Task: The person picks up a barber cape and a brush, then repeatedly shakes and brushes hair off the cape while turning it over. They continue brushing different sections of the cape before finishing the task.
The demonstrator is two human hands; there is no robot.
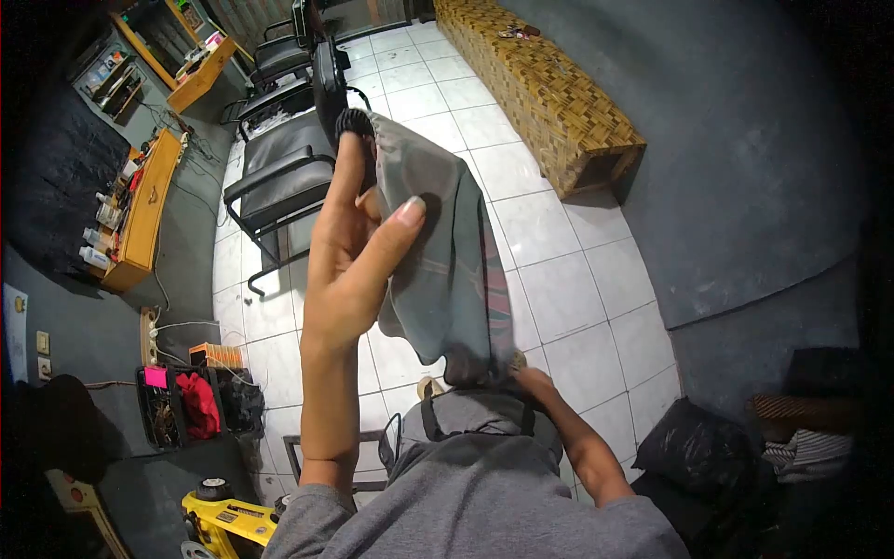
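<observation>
My left hand [349, 252] is raised in the middle of the view, thumb stretched out in front of a thin grey-green cloth [428, 242]. Its forefinger reaches up to a dark gathered band [354, 122] at the cloth's top corner, and the cloth hangs from there. Reddish and dark printing shows along its right side. My right hand [533, 382] is low, beside the cloth's bottom edge, with its fingers closed and partly hidden. A small brownish patch shows at those fingers, too blurred to name.
Black chairs [279, 168] stand at the left, by wooden shelves [149, 210] with bottles. A woven-pattern bench [549, 93] runs along the right wall. Black bags [694, 443] lie at lower right. A yellow toy vehicle [233, 517] and a crate with red cloth [197, 405] are at lower left.
</observation>
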